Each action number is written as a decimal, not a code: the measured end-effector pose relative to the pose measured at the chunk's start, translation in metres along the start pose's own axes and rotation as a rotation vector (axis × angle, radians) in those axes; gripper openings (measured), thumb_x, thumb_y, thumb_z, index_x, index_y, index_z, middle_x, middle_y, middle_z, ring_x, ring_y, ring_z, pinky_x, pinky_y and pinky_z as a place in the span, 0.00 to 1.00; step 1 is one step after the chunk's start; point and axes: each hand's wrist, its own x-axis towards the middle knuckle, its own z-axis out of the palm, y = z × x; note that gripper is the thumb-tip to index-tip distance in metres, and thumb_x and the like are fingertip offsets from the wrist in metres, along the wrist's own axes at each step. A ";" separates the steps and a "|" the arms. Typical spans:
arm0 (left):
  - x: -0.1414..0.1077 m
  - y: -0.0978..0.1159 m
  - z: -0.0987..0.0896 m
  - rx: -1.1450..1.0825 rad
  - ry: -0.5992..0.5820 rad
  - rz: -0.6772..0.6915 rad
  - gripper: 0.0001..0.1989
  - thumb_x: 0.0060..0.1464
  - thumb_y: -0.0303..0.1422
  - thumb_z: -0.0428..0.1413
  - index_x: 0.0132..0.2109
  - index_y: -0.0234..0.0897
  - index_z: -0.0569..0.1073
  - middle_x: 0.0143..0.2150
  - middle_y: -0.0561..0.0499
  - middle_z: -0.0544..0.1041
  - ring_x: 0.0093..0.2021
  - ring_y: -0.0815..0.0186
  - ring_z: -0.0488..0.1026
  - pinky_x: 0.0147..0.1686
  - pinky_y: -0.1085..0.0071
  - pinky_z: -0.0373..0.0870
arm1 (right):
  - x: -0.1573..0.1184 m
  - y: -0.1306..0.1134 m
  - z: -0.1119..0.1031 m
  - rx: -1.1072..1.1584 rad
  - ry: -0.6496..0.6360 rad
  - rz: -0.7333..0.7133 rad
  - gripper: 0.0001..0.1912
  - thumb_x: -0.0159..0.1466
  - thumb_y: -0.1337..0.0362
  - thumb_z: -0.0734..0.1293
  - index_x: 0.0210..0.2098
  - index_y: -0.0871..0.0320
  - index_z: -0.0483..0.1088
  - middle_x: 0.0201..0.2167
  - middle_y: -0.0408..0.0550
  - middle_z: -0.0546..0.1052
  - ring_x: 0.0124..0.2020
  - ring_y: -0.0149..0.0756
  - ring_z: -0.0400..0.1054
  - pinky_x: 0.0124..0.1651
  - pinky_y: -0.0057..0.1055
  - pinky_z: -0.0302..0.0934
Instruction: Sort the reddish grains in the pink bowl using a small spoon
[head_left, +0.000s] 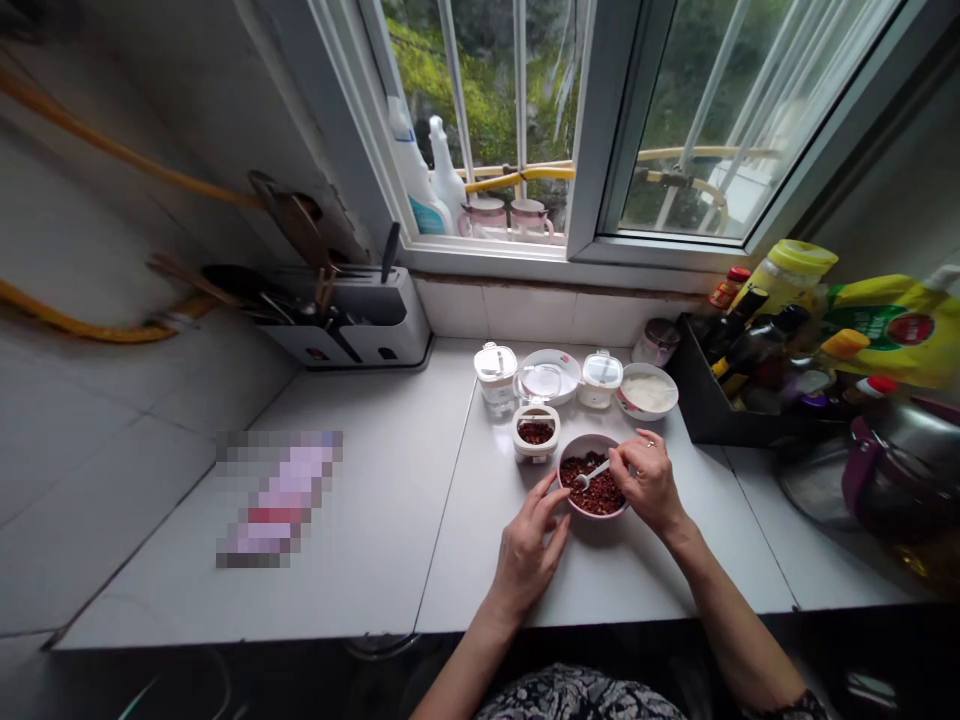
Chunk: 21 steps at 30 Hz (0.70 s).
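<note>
A pink-rimmed bowl (598,512) of dark red dried pieces (604,492) stands on the white counter. My right hand (646,480) is closed on a small white spoon (594,474), whose tip rests in the pieces. At the bowl's left side is my left hand (529,550), its fingers apart and fingertips at the rim, holding nothing. Just behind and left of the bowl, an open jar (535,434) contains similar red pieces. Farther back are two lidded clear jars (496,372) (601,378), an oval white dish (550,377) and a bowl of white grains (647,391).
A dark box of bottles (697,400) and a metal pot with a purple handle (900,470) stand at the right. At the back left is a utensil holder (390,325). A blurred-out pinkish item (281,500) lies on the left counter. The window (585,130) is behind.
</note>
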 end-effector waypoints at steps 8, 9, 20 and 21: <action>-0.001 -0.001 0.000 -0.002 -0.017 -0.019 0.17 0.64 0.26 0.51 0.58 0.42 0.69 0.66 0.40 0.68 0.58 0.57 0.75 0.41 0.68 0.84 | -0.006 0.012 -0.004 0.033 0.053 0.124 0.19 0.70 0.62 0.60 0.22 0.54 0.65 0.20 0.39 0.73 0.24 0.32 0.67 0.55 0.43 0.61; -0.001 0.000 0.000 -0.005 -0.016 -0.016 0.17 0.64 0.26 0.51 0.58 0.42 0.69 0.66 0.40 0.68 0.58 0.57 0.75 0.41 0.68 0.84 | -0.007 0.012 -0.004 0.032 0.059 0.128 0.19 0.70 0.62 0.60 0.22 0.54 0.65 0.20 0.39 0.73 0.24 0.32 0.67 0.55 0.43 0.61; 0.001 0.004 -0.003 -0.037 -0.025 0.006 0.18 0.64 0.24 0.52 0.59 0.42 0.68 0.66 0.39 0.67 0.59 0.57 0.74 0.42 0.70 0.83 | -0.008 0.011 0.001 0.014 0.089 0.130 0.18 0.69 0.63 0.62 0.23 0.54 0.65 0.20 0.39 0.73 0.23 0.31 0.66 0.55 0.43 0.60; 0.001 0.004 -0.003 -0.036 -0.029 0.003 0.18 0.64 0.24 0.52 0.59 0.42 0.68 0.66 0.40 0.67 0.59 0.57 0.74 0.42 0.70 0.83 | -0.008 0.011 0.002 0.022 0.095 0.138 0.18 0.69 0.63 0.62 0.22 0.54 0.65 0.20 0.39 0.73 0.23 0.31 0.66 0.55 0.43 0.60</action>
